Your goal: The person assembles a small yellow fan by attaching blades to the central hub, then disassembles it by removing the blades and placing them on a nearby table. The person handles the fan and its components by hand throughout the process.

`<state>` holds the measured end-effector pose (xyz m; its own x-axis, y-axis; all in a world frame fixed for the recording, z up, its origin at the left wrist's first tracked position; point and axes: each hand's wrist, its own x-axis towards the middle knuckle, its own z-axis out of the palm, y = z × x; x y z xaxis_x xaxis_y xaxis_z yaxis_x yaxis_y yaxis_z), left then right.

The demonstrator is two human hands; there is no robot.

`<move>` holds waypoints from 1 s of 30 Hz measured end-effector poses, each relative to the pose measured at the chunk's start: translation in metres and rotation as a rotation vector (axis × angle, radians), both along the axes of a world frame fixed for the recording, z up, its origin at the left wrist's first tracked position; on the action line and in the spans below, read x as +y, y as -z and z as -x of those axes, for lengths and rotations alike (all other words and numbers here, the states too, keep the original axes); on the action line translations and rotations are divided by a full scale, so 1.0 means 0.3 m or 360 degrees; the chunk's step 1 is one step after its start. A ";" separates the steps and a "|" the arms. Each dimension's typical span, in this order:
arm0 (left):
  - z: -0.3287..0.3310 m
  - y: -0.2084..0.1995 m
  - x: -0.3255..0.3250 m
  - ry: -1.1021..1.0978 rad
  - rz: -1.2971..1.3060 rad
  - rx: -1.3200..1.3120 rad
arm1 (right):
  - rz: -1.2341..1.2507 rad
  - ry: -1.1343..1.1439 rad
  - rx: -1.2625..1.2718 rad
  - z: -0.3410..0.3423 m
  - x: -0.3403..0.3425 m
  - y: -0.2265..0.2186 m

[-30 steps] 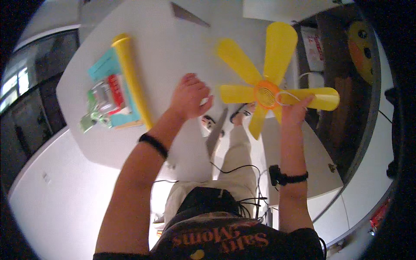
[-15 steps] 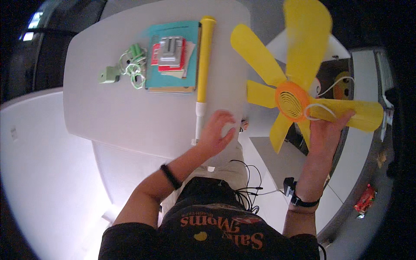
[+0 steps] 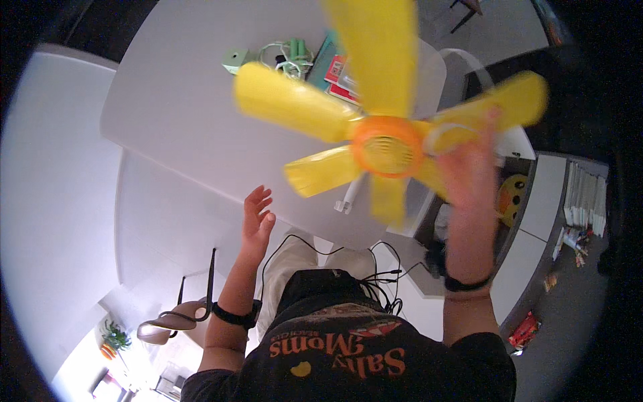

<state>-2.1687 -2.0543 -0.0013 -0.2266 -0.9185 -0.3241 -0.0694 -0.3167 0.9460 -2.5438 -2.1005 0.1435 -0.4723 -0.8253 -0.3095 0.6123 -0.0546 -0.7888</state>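
Observation:
A toy-like yellow ceiling fan with an orange hub is held up over the right part of the white table. My right hand, smeared by motion, grips it near the hub and along one blade, where a white cord loops. Just off the table's front edge, my left hand is raised with fingers apart and nothing in it. Behind the fan, the blades partly cover a stack with a teal folder and red booklets. Only the white end of a pole shows below the blades.
A green box and green pieces with a cord lie at the table's back. To the right is an open drawer holding a yellow round toy. Black cables hang by my waist. A chair stands at lower left.
The fan has swung left in my right hand, from beside the table to over it, now hiding most of the pole. My left hand has drawn back left, away from the pole's white end.

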 end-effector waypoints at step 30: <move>-0.077 0.123 -0.282 -0.0202 0.0539 -0.1228 | -0.0742 -0.0978 -0.0459 -0.478 -0.602 0.576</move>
<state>-2.1458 -2.1389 -0.0382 0.0559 -0.9973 -0.0486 -0.7166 -0.0740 0.6935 -2.4005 -2.2810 -0.0293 0.1722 -0.6675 -0.7244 0.6083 0.6505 -0.4548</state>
